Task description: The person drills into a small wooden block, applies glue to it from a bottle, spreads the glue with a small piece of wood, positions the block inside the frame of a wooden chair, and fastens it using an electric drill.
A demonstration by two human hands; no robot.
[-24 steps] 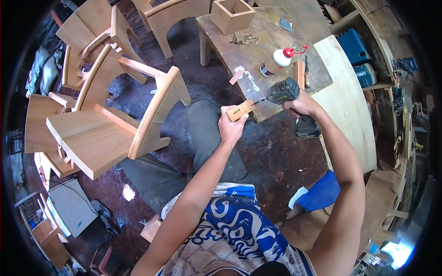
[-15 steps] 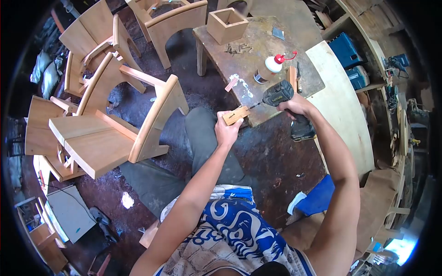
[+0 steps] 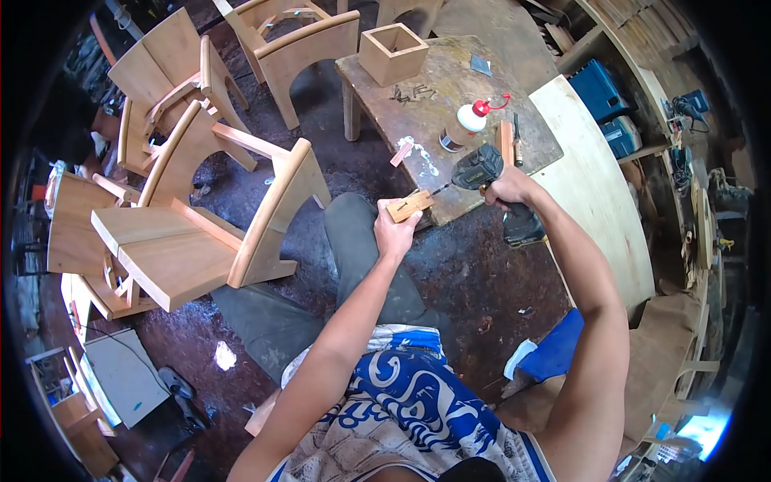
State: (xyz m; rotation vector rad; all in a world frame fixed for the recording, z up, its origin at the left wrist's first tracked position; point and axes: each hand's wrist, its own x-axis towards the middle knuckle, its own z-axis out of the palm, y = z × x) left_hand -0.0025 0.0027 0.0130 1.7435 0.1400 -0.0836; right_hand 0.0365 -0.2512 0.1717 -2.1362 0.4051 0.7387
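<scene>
1. The left hand (image 3: 393, 231) is closed around a small wooden block (image 3: 409, 206); the block is gripped from below and held against the near edge of the surface (image 3: 458, 60); its lower end is covered by the fingers.
2. The right hand (image 3: 504, 186) is wrapped tight around the grip of a cordless drill (image 3: 479, 169); the bit is pressed to the block's end; the bit tip is too small to be made out; the handle is hidden by the fingers.
3. Farther on the surface, a glue bottle (image 3: 463, 124) with a red cap is seen lying on its side; loose screws (image 3: 412, 93) are scattered near a square wooden box (image 3: 393, 52).
</scene>
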